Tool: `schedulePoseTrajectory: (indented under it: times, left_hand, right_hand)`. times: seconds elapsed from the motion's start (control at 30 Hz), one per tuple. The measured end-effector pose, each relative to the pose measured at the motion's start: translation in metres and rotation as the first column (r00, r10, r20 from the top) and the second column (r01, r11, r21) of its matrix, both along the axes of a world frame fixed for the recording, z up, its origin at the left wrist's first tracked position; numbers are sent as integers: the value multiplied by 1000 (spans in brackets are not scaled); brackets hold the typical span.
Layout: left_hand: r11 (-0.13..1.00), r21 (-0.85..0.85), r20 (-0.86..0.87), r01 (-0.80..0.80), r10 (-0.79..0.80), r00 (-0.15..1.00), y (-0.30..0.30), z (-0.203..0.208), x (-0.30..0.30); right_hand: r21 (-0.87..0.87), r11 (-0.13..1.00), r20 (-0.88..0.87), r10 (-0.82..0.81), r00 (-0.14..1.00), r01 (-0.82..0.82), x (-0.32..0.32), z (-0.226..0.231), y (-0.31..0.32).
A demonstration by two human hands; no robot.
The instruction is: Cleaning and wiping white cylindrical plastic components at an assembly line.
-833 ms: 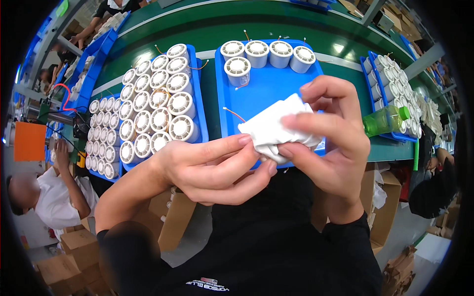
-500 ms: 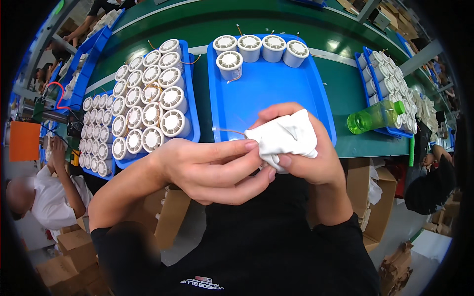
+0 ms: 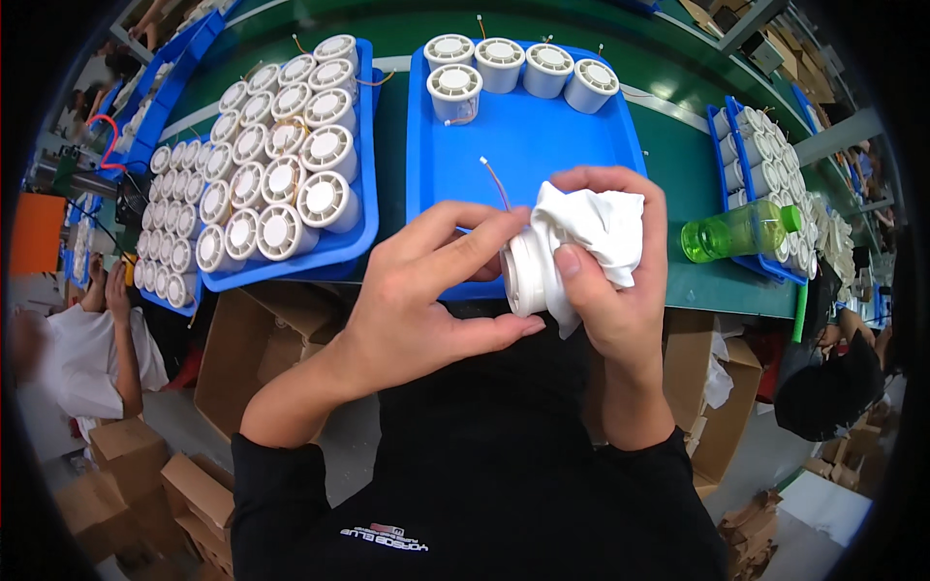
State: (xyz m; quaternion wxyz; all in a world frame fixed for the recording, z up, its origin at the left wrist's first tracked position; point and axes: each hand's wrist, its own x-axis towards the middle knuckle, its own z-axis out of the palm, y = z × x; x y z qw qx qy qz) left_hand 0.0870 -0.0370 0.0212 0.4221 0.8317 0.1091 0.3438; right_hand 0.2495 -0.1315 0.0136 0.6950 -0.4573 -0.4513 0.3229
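Between my hands, in front of my chest, is a white cylindrical unit [image 3: 524,276] with a slotted round end and a thin reddish wire ending in a small white plug. My left hand [image 3: 431,281] grips the unit's end, thumb below and fingers above. A white cloth [image 3: 593,230] covers the unit's other side, and my right hand [image 3: 620,281] is closed around cloth and unit, its thumb pressing on the cloth. Just beyond my hands, a blue tray [image 3: 513,145] holds several similar white units [image 3: 500,64] along its far side.
To the left, a blue tray [image 3: 363,228] is packed with white units [image 3: 327,150], and another packed tray stands beyond it. A green bottle [image 3: 741,232] lies by stacked trays on the right. Cardboard boxes [image 3: 262,334] stand below the green table [image 3: 678,276]. Other people sit at both sides.
My left hand has spread and shifted round the unit's end, which now shows out of the cloth. The wire now points up. The whole view has shifted slightly.
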Motion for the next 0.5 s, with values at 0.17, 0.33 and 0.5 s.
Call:
schedulePoseTrajectory:
  times: [0.17, 0.33, 0.5]
  left_hand:
    - [973, -214, 14, -91, 97, 995, -9, -13, -1]
    - [975, -147, 33, -168, 174, 984, -16, -28, -6]
    - [946, -273, 42, -173, 191, 981, -24, -28, -2]
  right_hand:
    - [195, 976, 391, -169, 905, 98, 2, -12, 2]
    - [9, 996, 513, -78, 855, 85, -2, -19, -12]
    - [-15, 999, 395, -42, 918, 52, 4, -23, -17]
